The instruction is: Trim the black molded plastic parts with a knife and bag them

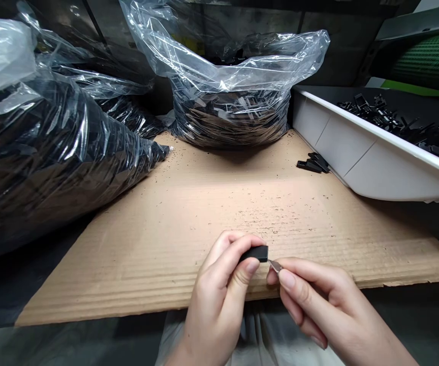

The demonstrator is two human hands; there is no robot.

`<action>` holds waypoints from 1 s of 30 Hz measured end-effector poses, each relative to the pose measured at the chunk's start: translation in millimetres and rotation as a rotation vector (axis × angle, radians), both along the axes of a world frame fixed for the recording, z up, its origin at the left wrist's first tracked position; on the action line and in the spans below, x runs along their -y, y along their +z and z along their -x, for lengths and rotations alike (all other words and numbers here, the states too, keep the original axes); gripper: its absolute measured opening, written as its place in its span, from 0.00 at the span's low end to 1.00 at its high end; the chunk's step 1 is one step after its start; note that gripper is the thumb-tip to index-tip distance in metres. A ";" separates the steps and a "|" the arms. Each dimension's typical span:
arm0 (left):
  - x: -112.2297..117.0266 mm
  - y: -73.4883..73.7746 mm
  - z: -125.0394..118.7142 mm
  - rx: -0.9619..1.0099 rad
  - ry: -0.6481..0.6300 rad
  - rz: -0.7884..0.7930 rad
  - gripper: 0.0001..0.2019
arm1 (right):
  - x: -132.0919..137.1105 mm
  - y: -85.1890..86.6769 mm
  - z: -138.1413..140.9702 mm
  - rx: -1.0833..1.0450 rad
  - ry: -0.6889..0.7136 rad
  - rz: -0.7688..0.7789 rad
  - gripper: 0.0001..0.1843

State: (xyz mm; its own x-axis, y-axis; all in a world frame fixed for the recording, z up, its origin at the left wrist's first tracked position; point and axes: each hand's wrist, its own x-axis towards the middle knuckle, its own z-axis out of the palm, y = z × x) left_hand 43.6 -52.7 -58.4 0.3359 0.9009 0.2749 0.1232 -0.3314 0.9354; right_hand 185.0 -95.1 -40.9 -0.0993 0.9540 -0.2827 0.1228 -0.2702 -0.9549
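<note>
- Two bare hands were nearest the camera: the left hand [219,284], closed around one black piece [255,253], and the right hand [314,295], pinching one small pointed metal blade [275,265] between thumb and fingers.
- Three clear plastic bags with dark contents were in view: one big bag [52,152] left of the left hand, a second bag [128,109] behind that one, and a middle bag [230,112] with its mouth open, straight beyond both hands.
- One white tray [330,132] stood beyond and to the right of the right hand, holding a heap of dark parts [379,109] too tangled to count.
- Beside the tray's near wall, ahead of the right hand, lay about three loose black pieces [313,163], overlapping.
- One cardboard sheet [189,203] spread under and beyond the hands, dark crumbs [280,218] scattered over it just past the fingers.
- Left-hand fingers hid the black piece's left end; right-hand fingers covered the blade's rear.
- Held above the cardboard's near edge, the piece had its long axis roughly left to right, its bare end facing the right hand.
- From the right hand, the blade slanted leftward and away, its tip at that end's lower corner.
</note>
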 end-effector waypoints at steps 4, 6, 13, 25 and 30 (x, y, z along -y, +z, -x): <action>4.1 -5.2 -3.4 -0.103 0.095 -0.237 0.13 | -0.6 0.4 -0.5 -0.484 0.033 0.290 0.14; 6.0 -9.3 -5.6 -0.167 0.142 -0.367 0.16 | 0.4 2.3 -0.6 -0.722 0.017 0.401 0.13; 8.4 -9.3 -7.8 -0.062 0.117 -0.229 0.13 | 6.1 10.2 -4.2 -1.123 -0.109 0.429 0.12; 3.0 7.1 -6.0 0.259 0.014 0.439 0.12 | 6.5 -10.7 -5.7 0.421 -0.165 -0.652 0.23; 1.4 3.9 -3.2 0.282 -0.016 0.478 0.14 | 3.9 -4.9 6.7 0.370 -0.063 -0.619 0.20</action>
